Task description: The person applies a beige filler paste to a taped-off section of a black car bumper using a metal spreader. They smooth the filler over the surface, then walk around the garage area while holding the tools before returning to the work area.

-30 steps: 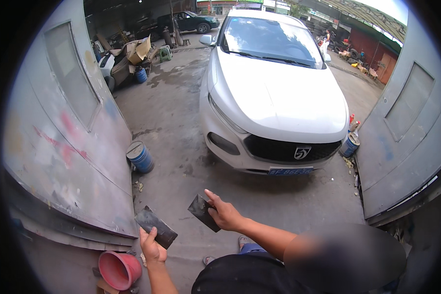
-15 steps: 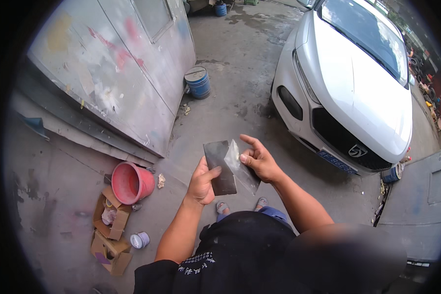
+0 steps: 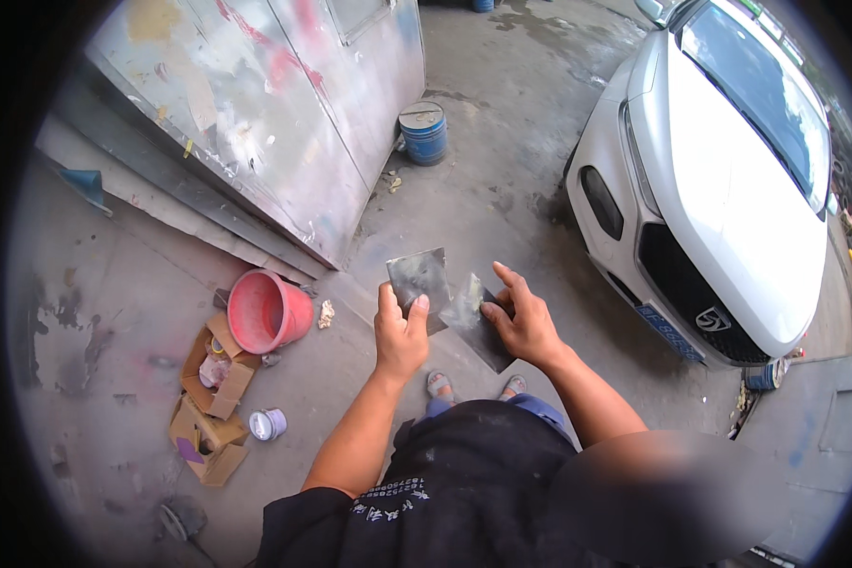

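My left hand point(image 3: 402, 336) grips a dark grey, flat rectangular putty spreader point(image 3: 418, 275), thumb on its upper face and fingers behind. In my right hand point(image 3: 528, 322) is a second dark putty spreader point(image 3: 488, 346), pinched near its edge with the thumb on top and the index finger raised. A pale yellowish-white smear of paste point(image 3: 466, 298) lies on the right spreader, at the side facing the left one. Both spreaders are held in front of my body, their inner edges meeting or overlapping; which lies on top I cannot tell.
A white car point(image 3: 719, 189) stands front right. A paint-stained metal door point(image 3: 275, 123) is at the left, with a blue bucket point(image 3: 424, 137) beyond its edge. Left on the floor are a red bucket point(image 3: 289, 312), cardboard boxes point(image 3: 220, 379) and a small lidded tub point(image 3: 268, 424).
The left spreader has tilted and risen relative to the right one, and the paste now shows beside its edge. The whole view has shifted, moving the surroundings rightward and partly upward.
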`<action>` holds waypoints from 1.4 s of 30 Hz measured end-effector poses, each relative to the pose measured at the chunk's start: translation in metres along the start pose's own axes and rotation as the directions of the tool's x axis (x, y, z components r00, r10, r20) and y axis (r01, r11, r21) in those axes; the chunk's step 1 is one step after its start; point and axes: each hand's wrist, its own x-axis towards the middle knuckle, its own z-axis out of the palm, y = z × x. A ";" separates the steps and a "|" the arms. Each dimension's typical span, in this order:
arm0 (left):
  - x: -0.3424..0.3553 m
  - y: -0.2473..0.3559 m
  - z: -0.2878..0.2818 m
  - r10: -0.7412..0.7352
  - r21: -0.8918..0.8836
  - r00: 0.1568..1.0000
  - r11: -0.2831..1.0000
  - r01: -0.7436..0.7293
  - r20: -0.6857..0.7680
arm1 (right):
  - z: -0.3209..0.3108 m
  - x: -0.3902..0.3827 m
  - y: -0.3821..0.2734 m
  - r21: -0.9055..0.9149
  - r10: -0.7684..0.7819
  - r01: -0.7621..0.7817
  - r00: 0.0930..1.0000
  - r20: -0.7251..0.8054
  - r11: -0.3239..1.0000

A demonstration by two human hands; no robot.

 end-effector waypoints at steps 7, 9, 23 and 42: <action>0.003 -0.001 -0.012 -0.199 -0.330 0.975 0.918 0.222 0.102 | -0.026 0.051 0.029 -0.095 0.234 -0.246 0.965 -0.121 0.965; 0.005 0.006 -0.013 -0.360 -0.522 0.932 0.787 0.329 0.046 | -0.026 0.037 0.031 0.034 0.226 -0.226 0.974 -0.020 0.974; 0.008 -0.017 -0.002 -0.514 -0.779 0.761 0.251 0.574 0.395 | 0.031 -0.006 -0.040 0.226 0.196 -0.283 0.920 0.340 0.932; -0.016 0.006 -0.010 -0.400 -0.731 0.765 0.274 0.625 0.505 | -0.007 0.035 -0.041 0.412 0.379 -0.371 0.923 0.066 0.832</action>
